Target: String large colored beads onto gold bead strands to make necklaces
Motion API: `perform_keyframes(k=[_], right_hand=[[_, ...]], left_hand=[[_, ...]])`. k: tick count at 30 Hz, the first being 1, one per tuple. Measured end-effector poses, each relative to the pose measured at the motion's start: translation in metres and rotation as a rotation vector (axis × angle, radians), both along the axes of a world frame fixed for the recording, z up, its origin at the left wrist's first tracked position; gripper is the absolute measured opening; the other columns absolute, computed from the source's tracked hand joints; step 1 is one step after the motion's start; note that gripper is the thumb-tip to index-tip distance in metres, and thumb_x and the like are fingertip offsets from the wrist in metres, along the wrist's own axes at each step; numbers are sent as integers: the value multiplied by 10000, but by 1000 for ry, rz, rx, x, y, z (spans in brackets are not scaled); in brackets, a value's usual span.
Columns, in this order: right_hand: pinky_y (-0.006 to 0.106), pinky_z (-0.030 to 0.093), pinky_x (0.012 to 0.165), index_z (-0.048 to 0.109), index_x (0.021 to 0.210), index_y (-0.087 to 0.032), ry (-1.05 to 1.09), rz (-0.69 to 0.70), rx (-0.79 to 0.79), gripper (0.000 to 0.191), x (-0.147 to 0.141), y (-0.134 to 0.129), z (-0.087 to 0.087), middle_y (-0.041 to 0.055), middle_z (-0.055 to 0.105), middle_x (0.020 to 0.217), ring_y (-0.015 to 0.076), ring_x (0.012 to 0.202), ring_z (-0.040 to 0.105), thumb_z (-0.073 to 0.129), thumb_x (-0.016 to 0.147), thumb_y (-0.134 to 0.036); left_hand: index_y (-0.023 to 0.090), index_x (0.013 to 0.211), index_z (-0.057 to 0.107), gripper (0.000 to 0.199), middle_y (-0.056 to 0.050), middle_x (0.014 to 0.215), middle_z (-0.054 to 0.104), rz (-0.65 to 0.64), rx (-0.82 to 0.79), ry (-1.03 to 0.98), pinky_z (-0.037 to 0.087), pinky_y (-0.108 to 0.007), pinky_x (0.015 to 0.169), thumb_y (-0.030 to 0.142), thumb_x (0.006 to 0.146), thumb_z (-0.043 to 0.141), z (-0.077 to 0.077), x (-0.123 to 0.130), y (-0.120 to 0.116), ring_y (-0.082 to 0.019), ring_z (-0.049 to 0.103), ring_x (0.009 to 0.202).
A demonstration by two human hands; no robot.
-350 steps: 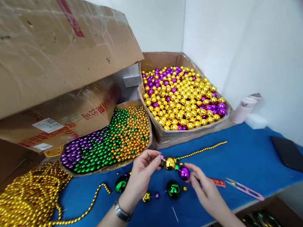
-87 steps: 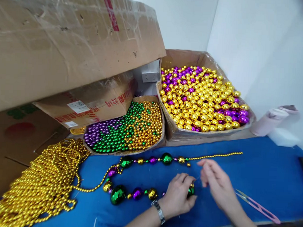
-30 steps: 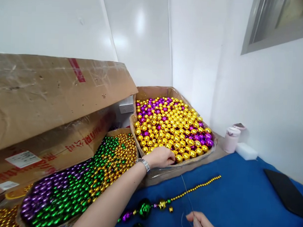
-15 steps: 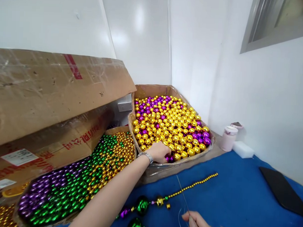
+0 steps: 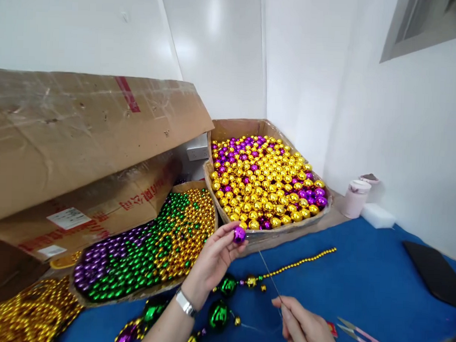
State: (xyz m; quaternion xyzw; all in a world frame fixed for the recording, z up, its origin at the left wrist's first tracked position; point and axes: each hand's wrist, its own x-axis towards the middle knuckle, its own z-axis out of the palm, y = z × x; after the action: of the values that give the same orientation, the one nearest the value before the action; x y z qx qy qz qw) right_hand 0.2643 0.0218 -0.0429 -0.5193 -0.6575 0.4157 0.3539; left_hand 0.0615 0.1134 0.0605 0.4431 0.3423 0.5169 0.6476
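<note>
My left hand (image 5: 219, 253), with a watch at the wrist, pinches a shiny purple bead (image 5: 239, 235) just in front of the box of large beads. Lower right, my right hand (image 5: 301, 320) is closed on a long thin needle (image 5: 270, 273), which points up and to the left toward the bead. Clear thread (image 5: 254, 327) trails over the cloth near that hand. Below my hands lies a partly strung garland with big green beads (image 5: 218, 315), smaller gold beads (image 5: 251, 281) and a chain of tiny gold beads (image 5: 303, 263).
A cardboard box (image 5: 239, 125) holds large gold and purple beads. Left of it, another tray (image 5: 149, 294) holds small green, purple and gold beads under a leaning carton (image 5: 83, 121). Pink-handled snips (image 5: 368, 338), a black phone-like slab (image 5: 432, 273), a pink jar (image 5: 356, 199) and white foam (image 5: 378, 215) lie right.
My left hand has come out of the box of large beads with a purple bead between its fingers, moving down and toward me. The right hand keeps the needle. The view has shifted slightly.
</note>
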Motion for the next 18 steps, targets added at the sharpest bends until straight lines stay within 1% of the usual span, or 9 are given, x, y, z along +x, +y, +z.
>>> perform_keyframes(k=[2, 5, 6, 8, 13, 18], right_hand=[[170, 509, 581, 601, 1087, -197, -49, 51, 94, 469, 0, -4, 1, 59, 675, 750, 138, 627, 655, 268, 941, -495], [164, 521, 724, 623, 1077, -225, -95, 76, 268, 335, -3, -11, 0, 83, 706, 969, 163, 855, 686, 368, 941, -394], [164, 516, 760, 629, 1072, -230, -107, 84, 314, 307, -5, -13, -1, 79, 706, 1003, 169, 906, 679, 389, 938, -366], [158, 515, 778, 638, 1056, -231, -134, 107, 376, 282, -9, -18, -2, 66, 718, 992, 170, 911, 684, 401, 937, -325], [156, 525, 759, 646, 1001, -221, -193, 179, 431, 271, -18, -25, -1, 53, 731, 936, 163, 843, 703, 389, 937, -279], [157, 524, 758, 634, 986, -216, -231, 187, 381, 283, -21, -26, 2, 57, 724, 936, 162, 867, 696, 362, 943, -282]], left_hand=[[159, 1150, 564, 296, -94, 1065, 642, 53, -100, -127, 479, -319, 888, 241, 865, 541, -12, -6, -22, -194, 625, 960], [165, 1131, 588, 274, -81, 1059, 649, 136, -152, -205, 453, -348, 944, 215, 865, 549, -26, -15, -47, -197, 609, 995], [170, 1120, 596, 265, -71, 1051, 650, 159, -153, -225, 444, -362, 960, 203, 860, 556, -30, -18, -54, -196, 611, 990], [177, 1112, 602, 265, -54, 1020, 653, 187, -156, -251, 433, -391, 976, 191, 849, 571, -36, -23, -65, -201, 621, 968], [185, 1158, 578, 358, -51, 1002, 659, 241, -173, -259, 435, -397, 978, 164, 804, 628, -41, -31, -78, -232, 634, 966], [165, 1111, 601, 270, -58, 1001, 658, 282, -170, -317, 430, -411, 993, 225, 849, 578, -42, -34, -82, -221, 629, 975]])
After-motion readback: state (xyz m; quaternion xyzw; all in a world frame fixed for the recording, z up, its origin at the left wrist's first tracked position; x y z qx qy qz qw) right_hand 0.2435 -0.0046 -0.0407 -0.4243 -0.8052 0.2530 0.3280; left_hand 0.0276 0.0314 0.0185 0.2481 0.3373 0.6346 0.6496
